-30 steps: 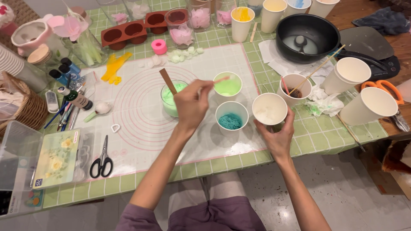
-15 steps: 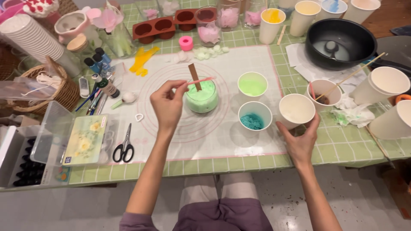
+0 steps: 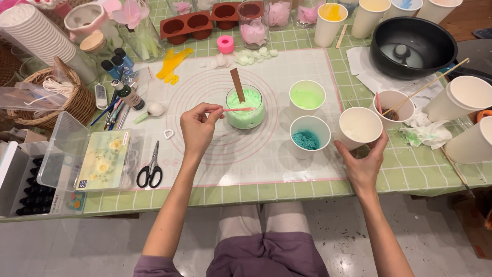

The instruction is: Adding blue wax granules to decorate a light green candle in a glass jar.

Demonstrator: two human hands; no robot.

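My left hand (image 3: 197, 128) pinches a thin pink stick (image 3: 237, 109) whose tip reaches over a glass jar of pale green stuff (image 3: 245, 106). A brown wooden stick (image 3: 237, 84) stands tilted in that jar. My right hand (image 3: 361, 161) grips a white paper cup (image 3: 360, 126) with white contents, resting on the table's green tiles. Between the hands stand a paper cup with blue grains (image 3: 309, 134) and, behind it, a cup with light green contents (image 3: 307, 96). All sit on or beside a white silicone mat (image 3: 241, 164) with pink circles.
Black pan (image 3: 413, 46) at back right, with more paper cups (image 3: 464, 97) and a cup with a skewer (image 3: 392, 105). Scissors (image 3: 150, 166), a clear plastic box (image 3: 105, 159) and a wicker basket (image 3: 48, 102) at left. Brown moulds (image 3: 187, 25) and small bottles (image 3: 123, 77) at the back.
The view has shifted so the table sits further right and lower. My left hand has moved left, off the jar, with the pink stick's tip still over it. The right hand keeps its cup.
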